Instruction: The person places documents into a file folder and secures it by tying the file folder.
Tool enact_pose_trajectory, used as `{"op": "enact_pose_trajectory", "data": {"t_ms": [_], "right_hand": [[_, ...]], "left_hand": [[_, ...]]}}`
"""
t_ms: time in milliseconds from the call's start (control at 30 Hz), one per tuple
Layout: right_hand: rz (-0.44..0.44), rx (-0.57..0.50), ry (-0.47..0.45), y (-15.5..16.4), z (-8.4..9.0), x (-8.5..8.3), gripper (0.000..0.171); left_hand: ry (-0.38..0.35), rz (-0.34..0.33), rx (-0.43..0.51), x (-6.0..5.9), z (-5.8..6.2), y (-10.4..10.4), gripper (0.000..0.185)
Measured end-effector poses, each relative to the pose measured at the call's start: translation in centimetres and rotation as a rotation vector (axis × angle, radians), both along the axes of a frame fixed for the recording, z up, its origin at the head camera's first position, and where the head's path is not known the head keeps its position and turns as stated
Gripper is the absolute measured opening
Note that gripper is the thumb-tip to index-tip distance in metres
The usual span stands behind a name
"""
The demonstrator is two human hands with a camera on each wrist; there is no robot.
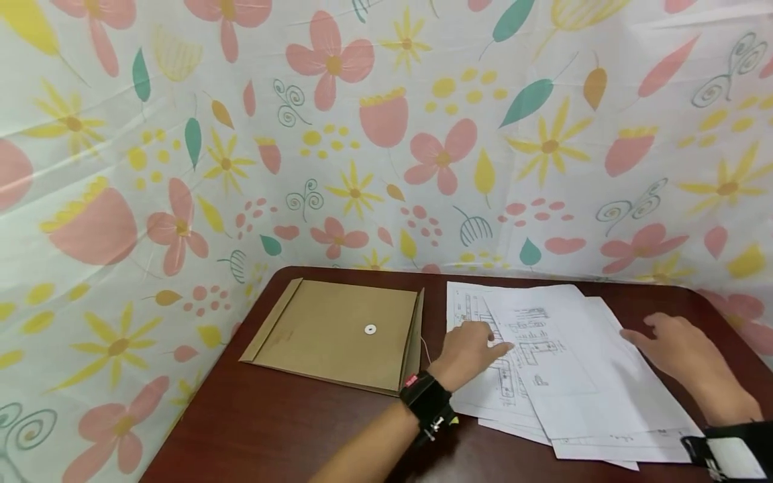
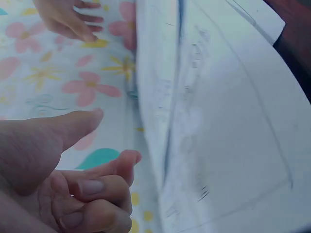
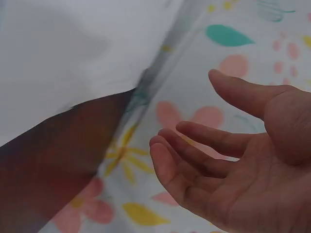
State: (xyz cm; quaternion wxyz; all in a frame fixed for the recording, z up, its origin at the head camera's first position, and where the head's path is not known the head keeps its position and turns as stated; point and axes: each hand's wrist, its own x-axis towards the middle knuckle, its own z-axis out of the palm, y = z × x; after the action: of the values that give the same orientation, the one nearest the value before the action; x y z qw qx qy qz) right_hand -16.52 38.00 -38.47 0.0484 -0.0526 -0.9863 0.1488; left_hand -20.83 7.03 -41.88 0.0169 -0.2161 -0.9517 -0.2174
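Observation:
Several white paper sheets [image 1: 561, 376] with printed technical drawings lie overlapping in a loose, uneven pile on the right of the table. Over the pile's left side is my left hand [image 1: 471, 349], its thumb out and its other fingers loosely curled; the left wrist view shows nothing between them. To the right of the pile, my right hand [image 1: 682, 349] hovers by the sheets' edge. Its relaxed fingers [image 3: 194, 170] are spread from the thumb, and the palm is bare. Left of the papers lies a brown kraft envelope folder [image 1: 344, 329] with a white round button.
The dark reddish-brown table [image 1: 290, 429] has rounded back corners. Behind it and along its left hangs a white floral cloth [image 1: 386, 181]. A thin string [image 1: 426, 350] trails from the folder's right side, near my left wrist. Black camera straps [image 1: 427, 402] circle both wrists.

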Motion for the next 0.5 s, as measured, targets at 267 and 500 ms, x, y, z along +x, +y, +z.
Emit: {"op": "enact_pose_trajectory", "data": {"t_ms": [267, 500], "right_hand": [[0.023, 0.044, -0.184, 1.2, -2.8, -0.2, 0.089], [-0.046, 0.064, -0.327, 0.1, -5.7, -0.2, 0.091]], "left_hand": [[-0.021, 0.127, -0.112, -1.3, -2.1, 3.2, 0.061], [0.021, 0.193, -0.223, -1.5, -2.7, 5.2, 0.057]]}}
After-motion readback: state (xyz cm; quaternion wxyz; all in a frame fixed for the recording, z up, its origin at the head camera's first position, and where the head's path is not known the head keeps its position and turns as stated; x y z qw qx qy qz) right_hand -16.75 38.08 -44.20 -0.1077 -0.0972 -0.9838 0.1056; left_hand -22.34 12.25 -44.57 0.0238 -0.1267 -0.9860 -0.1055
